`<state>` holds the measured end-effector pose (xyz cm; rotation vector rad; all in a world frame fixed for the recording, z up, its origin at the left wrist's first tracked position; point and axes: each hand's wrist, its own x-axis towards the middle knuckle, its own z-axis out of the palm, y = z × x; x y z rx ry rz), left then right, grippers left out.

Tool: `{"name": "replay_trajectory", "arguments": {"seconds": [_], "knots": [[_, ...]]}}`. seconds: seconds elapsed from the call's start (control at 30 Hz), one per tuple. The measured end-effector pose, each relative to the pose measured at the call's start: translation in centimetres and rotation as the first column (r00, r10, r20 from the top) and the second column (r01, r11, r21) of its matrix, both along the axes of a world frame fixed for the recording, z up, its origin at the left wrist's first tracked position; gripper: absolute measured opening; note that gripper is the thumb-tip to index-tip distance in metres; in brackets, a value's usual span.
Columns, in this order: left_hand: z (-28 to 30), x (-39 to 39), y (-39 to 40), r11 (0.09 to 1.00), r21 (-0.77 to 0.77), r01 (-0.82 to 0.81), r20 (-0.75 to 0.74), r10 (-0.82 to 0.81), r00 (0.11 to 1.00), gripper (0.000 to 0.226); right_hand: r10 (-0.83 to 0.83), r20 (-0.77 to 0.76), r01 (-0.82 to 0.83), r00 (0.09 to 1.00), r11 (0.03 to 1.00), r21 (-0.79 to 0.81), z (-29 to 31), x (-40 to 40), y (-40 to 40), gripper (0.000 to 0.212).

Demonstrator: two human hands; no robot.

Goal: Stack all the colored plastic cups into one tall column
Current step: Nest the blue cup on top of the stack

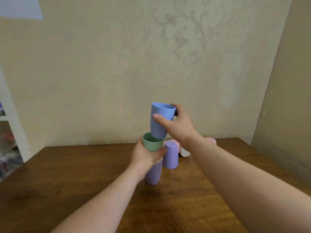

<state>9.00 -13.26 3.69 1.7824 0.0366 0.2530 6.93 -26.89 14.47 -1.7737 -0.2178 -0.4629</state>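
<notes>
We steady the green cup [152,143] with left hand [144,157] clamped round it — right hand [178,125] fingers gripping the blue cup [160,120], hovering at 12 o'clock to nest.

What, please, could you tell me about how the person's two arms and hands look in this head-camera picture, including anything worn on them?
Both forearms come in bare from the bottom edge, with no sleeves in view. The left hand and the right hand wear no gloves, and no rings, watch or bracelet show on the visible fingers or wrists. The right thumbnail is short and unpainted. No markings or tattoos are visible.
</notes>
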Motion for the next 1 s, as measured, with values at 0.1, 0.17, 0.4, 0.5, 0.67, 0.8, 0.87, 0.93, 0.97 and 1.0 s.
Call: {"name": "replay_trajectory", "arguments": {"seconds": [0.1,0.17,0.4,0.5,0.67,0.8,0.87,0.93,0.97,1.0], "knots": [[0.6,-0.5,-0.2,0.997,0.081,-0.021,0.037,0.018,0.999,0.045,0.013,-0.033,-0.015,0.999,0.999,-0.038,-1.4,0.4,1.2,0.069],[0.9,-0.8,-0.4,0.995,0.092,-0.021,0.063,0.015,0.998,0.034,0.024,-0.06,-0.028,0.998,0.997,-0.073,-2.4,0.7,1.4,0.067],[0.5,-0.8,-0.8,0.998,0.051,0.029,0.1,-0.034,0.994,0.032,0.048,-0.145,-0.065,0.988,0.991,-0.12,-4.2,0.8,1.6,0.065],[0.4,-0.4,-0.8,0.999,0.028,0.042,0.1,-0.045,0.994,0.036,0.074,-0.18,-0.091,0.981,0.991,-0.093,-4.5,0.8,1.4,0.061],[-0.3,-0.4,-0.8,0.997,-0.041,0.072,0.118,-0.066,0.991,0.046,0.13,-0.208,-0.146,0.969,0.987,-0.061,-4.8,1.0,0.8,0.078],[-0.7,0.1,-1.1,0.993,-0.075,0.088,0.132,-0.078,0.988,0.04,0.193,-0.263,-0.26,0.945,0.932,-0.253,-3.9,1.0,-1.2,0.108],[-0.9,0.4,-1.3,0.99,-0.124,0.063,0.116,-0.049,0.992,0.053,0.199,-0.316,-0.297,0.928,0.907,-0.299,-3.2,2.1,-3.8,0.126],[-1.5,0.9,-1.3,0.99,-0.136,0.028,0.112,-0.013,0.994,0.062,0.091,-0.288,-0.178,0.953,0.94,-0.292,-2.8,3.7,-7.0,0.125],[-1.8,1.1,-1.3,0.992,-0.128,0.022,0.12,-0.006,0.993,0.064,-0.026,-0.243,-0.052,0.97,0.949,-0.31,-3.0,4.7,-8.8,0.12],[-1.9,1.2,-1.3,0.993,-0.117,0.025,0.126,-0.01,0.992,0.066,-0.19,-0.212,0.099,0.959,0.921,-0.378,-3.4,5.6,-10.3,0.112]]}}
